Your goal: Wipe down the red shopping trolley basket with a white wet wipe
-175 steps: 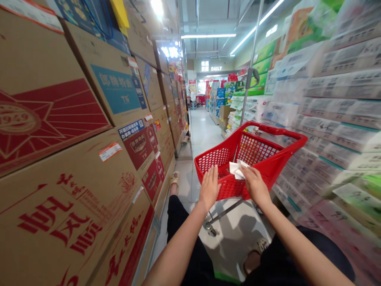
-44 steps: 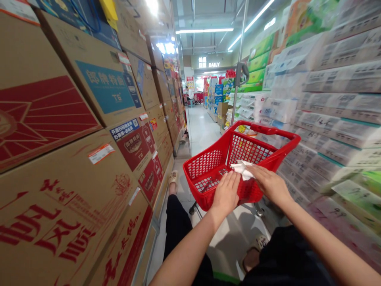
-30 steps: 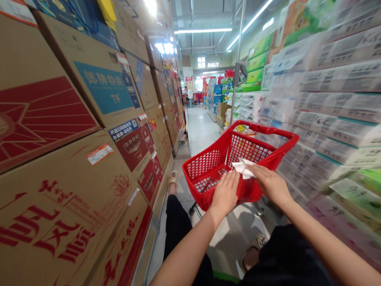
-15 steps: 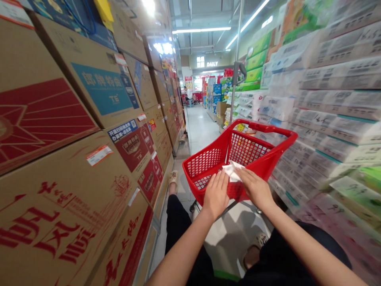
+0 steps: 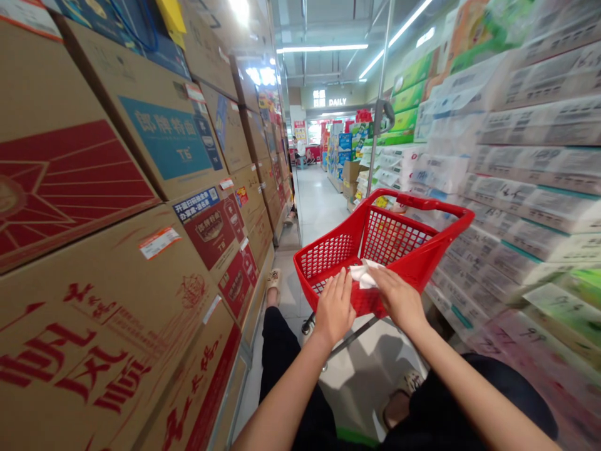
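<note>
A red plastic shopping cart with perforated walls stands in front of my knees, tilted in view. My left hand lies over its near rim, fingers stretched out and close together, the thumb mostly hidden. Just right of it, my right hand presses a crumpled white tissue against the same rim. The tissue sticks out past the fingertips on the side facing my left hand. Part of the cart's near wall is covered by my hands.
Stacked cardboard cartons form a wall on the left. To the right rise piled packs of paper goods, blurred. A metal pole with a grey handle stands behind the cart. The aisle floor leads back towards shelves and a seated person.
The cart appears slightly further right in view. My left hand has shifted a little left and down, while my right hand and the tissue stay at the rim.
</note>
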### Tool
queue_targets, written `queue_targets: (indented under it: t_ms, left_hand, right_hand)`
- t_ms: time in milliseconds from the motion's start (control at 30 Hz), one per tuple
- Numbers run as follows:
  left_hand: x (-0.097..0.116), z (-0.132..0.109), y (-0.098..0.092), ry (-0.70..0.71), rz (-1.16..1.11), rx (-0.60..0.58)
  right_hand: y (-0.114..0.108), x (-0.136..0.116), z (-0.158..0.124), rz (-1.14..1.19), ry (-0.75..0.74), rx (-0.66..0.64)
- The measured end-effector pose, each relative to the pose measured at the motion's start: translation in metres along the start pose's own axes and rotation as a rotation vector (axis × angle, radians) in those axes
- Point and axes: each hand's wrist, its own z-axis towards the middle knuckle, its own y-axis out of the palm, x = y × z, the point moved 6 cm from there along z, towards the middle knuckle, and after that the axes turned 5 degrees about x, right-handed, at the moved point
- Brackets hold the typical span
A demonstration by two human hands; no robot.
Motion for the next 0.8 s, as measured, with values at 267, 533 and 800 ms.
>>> queue_targets:
  t_ms: [267, 533, 800]
  left_hand:
    - [0.007, 0.002, 0.001, 0.011, 0.004, -0.015]
    - [0.029, 0.010, 0.005, 0.020, -0.040, -0.004]
    - [0.004, -0.002, 0.003, 0.031, -0.162, 0.013]
  right_hand:
    - [-0.008, 0.058, -0.004, 0.042, 0.089, -0.006]
    - [-0.002, 0.018, -0.018, 0.033, 0.058, -0.023]
    - [-0.014, 0.084, -0.024, 0.036, 0.125, 0.025]
